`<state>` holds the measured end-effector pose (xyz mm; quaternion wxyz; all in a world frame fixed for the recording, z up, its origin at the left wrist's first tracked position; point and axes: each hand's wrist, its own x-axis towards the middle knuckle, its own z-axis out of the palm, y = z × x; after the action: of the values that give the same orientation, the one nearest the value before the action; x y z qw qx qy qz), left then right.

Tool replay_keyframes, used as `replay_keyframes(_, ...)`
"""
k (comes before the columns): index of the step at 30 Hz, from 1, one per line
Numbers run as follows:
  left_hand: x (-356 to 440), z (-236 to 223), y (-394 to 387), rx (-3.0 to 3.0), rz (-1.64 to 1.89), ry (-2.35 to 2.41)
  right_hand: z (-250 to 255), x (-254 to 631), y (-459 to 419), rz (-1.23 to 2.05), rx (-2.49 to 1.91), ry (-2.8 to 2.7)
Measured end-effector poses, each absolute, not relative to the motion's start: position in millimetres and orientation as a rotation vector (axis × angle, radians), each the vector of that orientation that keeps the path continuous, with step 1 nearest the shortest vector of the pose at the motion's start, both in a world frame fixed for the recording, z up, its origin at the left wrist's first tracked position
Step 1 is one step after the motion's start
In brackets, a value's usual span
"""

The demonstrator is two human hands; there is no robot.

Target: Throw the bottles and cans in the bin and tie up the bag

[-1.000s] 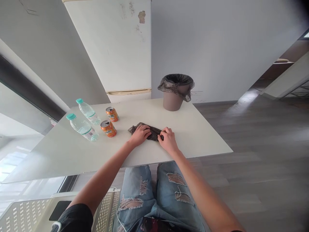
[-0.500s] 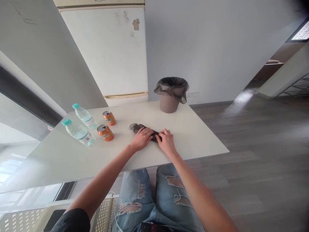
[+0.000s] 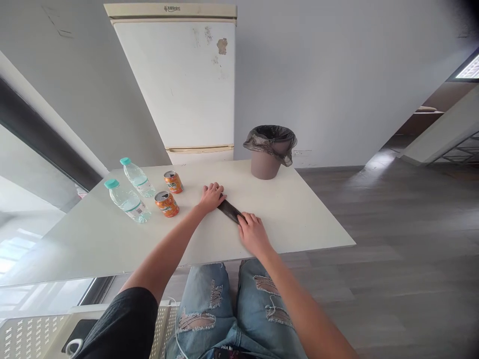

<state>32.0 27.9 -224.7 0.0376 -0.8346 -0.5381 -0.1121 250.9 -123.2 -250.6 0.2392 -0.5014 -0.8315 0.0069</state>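
Note:
A folded strip of thin black plastic, a garbage bag [image 3: 229, 211], lies slantwise on the white table [image 3: 299, 219]. My left hand [image 3: 212, 196] is closed on its far left end, with the fingers covering that tip. At the near right end, my right hand [image 3: 255, 233] has its thumb and fingers on the plastic. Between the two hands the bag is stretched into a narrow, flat band. Both ends are hidden under my fingers.
Left of my hands are two orange cans [image 3: 167, 204] [image 3: 173, 182] and two clear bottles with teal caps [image 3: 128, 200] [image 3: 137, 177]. A brown bin [image 3: 265, 165] lined with a black bag stands at the table's back edge. Behind is a white fridge [image 3: 179, 85].
My hands have moved apart, the left one up and away along the bag. The crumpled plastic is now a straight, smooth strip. The view has tilted up slightly.

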Motion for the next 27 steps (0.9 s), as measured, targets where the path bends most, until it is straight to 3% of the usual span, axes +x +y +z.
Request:
replay_keyframes(5,34,-213,37,-2.519,-0.395,-1.678,-233,247,-185,0.150,-1.263,-2.449)
replay_keyframes(10,17,-202,-19,-2.424,-0.887,-1.730,-218,270,-186,0.239,-1.060,-2.568)
replay_keyframes(14,-2,-214,-66,-2.893,-0.721,-1.440,-224,269,-158,0.271,-0.867,-2.732)
replay_keyframes(20,-16,-231,-59,-2.961,-0.367,-1.566,-232,249,-174,0.185,-0.834,-2.790)
replay_keyframes(24,-15,-234,-49,-2.900,-0.430,-1.515,-237,256,-192,0.173,-0.780,-2.752)
replay_keyframes(27,-13,-235,-49,-2.905,-0.497,-1.461,-235,258,-188,0.360,-0.744,-2.630)
